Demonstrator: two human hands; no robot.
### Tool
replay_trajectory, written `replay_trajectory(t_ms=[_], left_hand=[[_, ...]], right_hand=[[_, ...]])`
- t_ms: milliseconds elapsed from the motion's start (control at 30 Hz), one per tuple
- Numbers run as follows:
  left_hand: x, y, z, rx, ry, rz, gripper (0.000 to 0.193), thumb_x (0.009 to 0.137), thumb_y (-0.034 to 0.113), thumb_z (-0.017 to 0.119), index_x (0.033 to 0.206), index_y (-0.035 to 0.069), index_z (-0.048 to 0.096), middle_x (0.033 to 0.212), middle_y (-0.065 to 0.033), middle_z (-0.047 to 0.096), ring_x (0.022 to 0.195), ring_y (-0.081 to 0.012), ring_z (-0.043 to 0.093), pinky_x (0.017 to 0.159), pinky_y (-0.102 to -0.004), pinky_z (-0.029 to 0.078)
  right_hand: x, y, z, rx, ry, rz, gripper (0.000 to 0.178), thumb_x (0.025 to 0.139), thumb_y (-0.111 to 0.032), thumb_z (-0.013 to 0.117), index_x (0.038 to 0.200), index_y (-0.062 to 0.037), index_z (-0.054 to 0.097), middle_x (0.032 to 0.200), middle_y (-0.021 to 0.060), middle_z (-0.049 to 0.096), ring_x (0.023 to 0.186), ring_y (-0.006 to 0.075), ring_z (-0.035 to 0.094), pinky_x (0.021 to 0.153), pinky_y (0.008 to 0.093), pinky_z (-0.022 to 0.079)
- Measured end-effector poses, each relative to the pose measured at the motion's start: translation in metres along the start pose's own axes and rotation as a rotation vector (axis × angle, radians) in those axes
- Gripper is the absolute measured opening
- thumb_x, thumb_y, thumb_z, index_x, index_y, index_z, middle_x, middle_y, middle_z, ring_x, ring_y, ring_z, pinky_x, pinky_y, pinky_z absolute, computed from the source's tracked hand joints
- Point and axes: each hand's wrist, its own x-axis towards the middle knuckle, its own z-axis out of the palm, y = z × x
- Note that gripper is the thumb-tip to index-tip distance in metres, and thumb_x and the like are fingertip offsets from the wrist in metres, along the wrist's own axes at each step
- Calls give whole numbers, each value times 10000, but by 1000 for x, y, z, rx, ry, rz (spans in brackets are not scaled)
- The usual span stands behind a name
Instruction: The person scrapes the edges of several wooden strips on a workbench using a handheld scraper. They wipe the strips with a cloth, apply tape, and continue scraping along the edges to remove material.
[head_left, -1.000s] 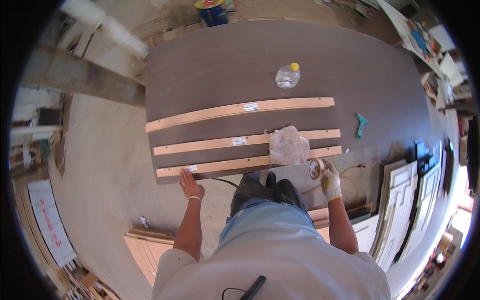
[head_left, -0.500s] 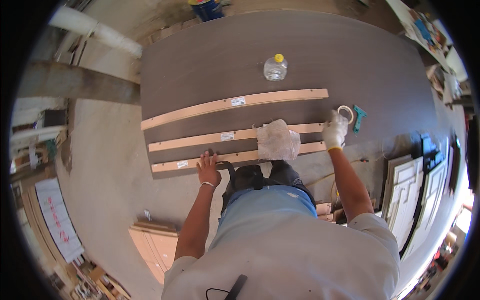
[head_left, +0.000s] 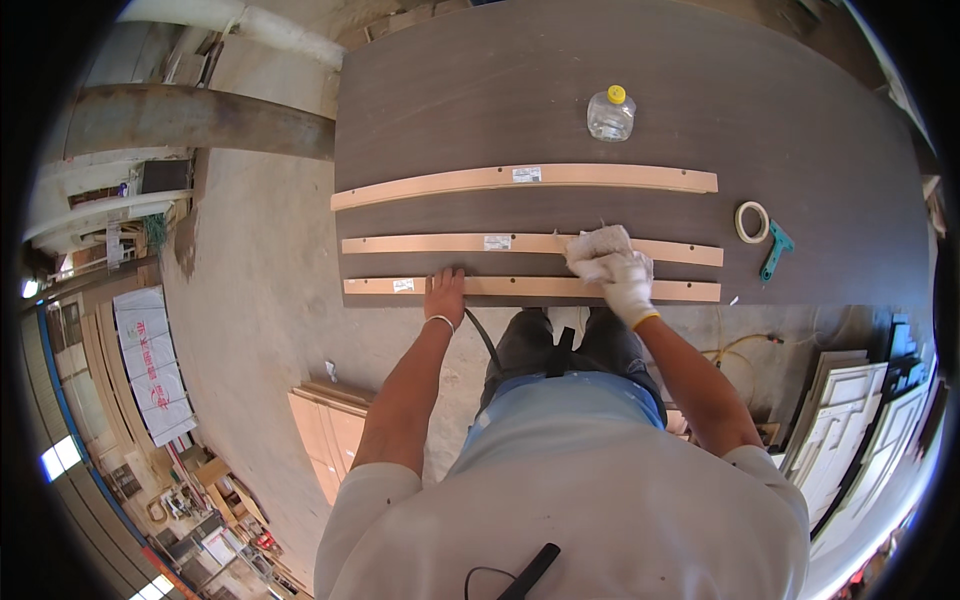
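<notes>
A broad dark brown tabletop (head_left: 830,170) carries three long pinkish-tan strips, spaced apart: a far strip (head_left: 590,175), a middle strip (head_left: 430,243) and a near strip (head_left: 550,287) along the person's edge. Beyond them sits a clear bottle (head_left: 610,119) with a yellow cap (head_left: 616,95). Past their right ends lie a cream tape roll (head_left: 741,225), a teal T-shaped tool (head_left: 773,258) just beside it, and a small white scrap (head_left: 734,300) near the edge.

crumpled off-wht rag (head_left: 598,250) over mid strip (head_left: 540,243)
</notes>
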Motion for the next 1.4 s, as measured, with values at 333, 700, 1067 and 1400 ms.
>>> replay_trajectory(t_ms=[333,700,1067,1400], left_hand=[[8,-25,24,-198,272,304,734,857,109,797,1532,86,509,1351,-133,643,1346,-347,566,1217,-546,386],[76,-33,0,-202,312,644,828,834,228,853,1552,32,491,1475,-174,564,1343,-369,539,1155,-510,414],[108,-23,-34,18,7,636,1024,665,464,980,1493,53,539,1303,-111,594,1281,-311,541,1112,-517,450],[130,-71,-11,-872,-794,618,567,933,197,854,1416,-43,680,1246,-79,772,1144,-139,689,990,-302,551]], right_hand=[[-143,31,-115,1568,931,974,508,971,-96,583,1476,-55,601,1399,60,662,1114,186,699,879,322,610],[-271,-139,-2,1480,1120,1021,573,927,-14,579,1500,-11,579,1393,81,637,1301,263,633,1158,457,521],[-333,-220,49,1523,1234,1150,415,935,27,571,1335,-29,665,1203,14,690,1097,168,691,1013,329,570],[-317,-236,70,1525,1261,1216,351,945,20,597,1273,-46,705,1148,9,708,1033,161,686,946,314,556]])
